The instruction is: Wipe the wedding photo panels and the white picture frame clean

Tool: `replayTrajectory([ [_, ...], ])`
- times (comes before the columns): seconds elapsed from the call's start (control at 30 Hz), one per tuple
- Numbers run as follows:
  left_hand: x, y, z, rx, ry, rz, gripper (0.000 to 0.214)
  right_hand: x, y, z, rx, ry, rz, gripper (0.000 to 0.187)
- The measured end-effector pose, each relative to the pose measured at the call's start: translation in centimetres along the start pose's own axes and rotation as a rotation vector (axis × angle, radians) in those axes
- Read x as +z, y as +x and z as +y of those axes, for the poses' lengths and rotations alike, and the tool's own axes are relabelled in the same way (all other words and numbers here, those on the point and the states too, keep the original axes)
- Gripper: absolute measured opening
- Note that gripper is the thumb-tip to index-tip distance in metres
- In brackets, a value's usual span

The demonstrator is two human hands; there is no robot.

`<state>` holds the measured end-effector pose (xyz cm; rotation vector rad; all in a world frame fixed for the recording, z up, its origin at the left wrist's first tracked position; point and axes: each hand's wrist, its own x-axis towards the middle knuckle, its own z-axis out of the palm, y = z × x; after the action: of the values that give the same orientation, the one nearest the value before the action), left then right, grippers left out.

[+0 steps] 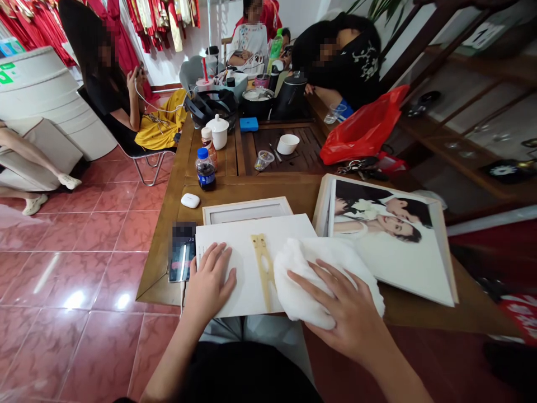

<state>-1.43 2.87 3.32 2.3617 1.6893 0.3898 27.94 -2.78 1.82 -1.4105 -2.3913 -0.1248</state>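
My left hand (210,282) lies flat on a white board (235,280), its fingers slightly apart and holding nothing. My right hand (342,316) presses down on a crumpled white cloth (319,280), which covers the board's right side. A pale yellow slotted strip (263,268) lies on the board between my hands. To the right, a large photo album (390,240) with a couple's portrait on its cover leans against the board's edge. Just beyond the board lies a shallow white-matted frame (247,211).
A phone (182,252) lies left of the board on the wooden table (247,190), with a white earbud case (190,200) and a cola bottle (205,169) beyond. Further off are a tea tray, kettle and red plastic bag (363,126). Several people sit around the table.
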Motion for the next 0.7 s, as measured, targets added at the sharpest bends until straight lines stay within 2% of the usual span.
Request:
replayTrajectory([
  [0.13, -0.2, 0.1, 0.0, 0.001, -0.007, -0.036, 0.044, 0.3, 0.9, 0.8, 0.031, -0.034, -0.011, 0.065],
  [0.33, -0.1, 0.2, -0.2, 0.007, -0.007, -0.030, 0.044, 1.7, 5.5, 3.4, 0.100, -0.122, 0.000, 0.055],
  [0.47, 0.0, 0.1, -0.2, 0.008, -0.011, -0.020, 0.043, 2.2, 7.5, 4.1, 0.150, -0.133, -0.014, 0.055],
  [0.57, 0.0, 0.1, -0.2, 0.000, -0.010, -0.007, 0.043, 2.3, 7.2, 3.8, 0.161, -0.120, -0.006, 0.055],
  [0.7, -0.1, 0.0, 0.0, -0.010, -0.011, -0.012, 0.043, 1.9, 4.6, 2.6, 0.133, -0.103, 0.023, 0.058],
])
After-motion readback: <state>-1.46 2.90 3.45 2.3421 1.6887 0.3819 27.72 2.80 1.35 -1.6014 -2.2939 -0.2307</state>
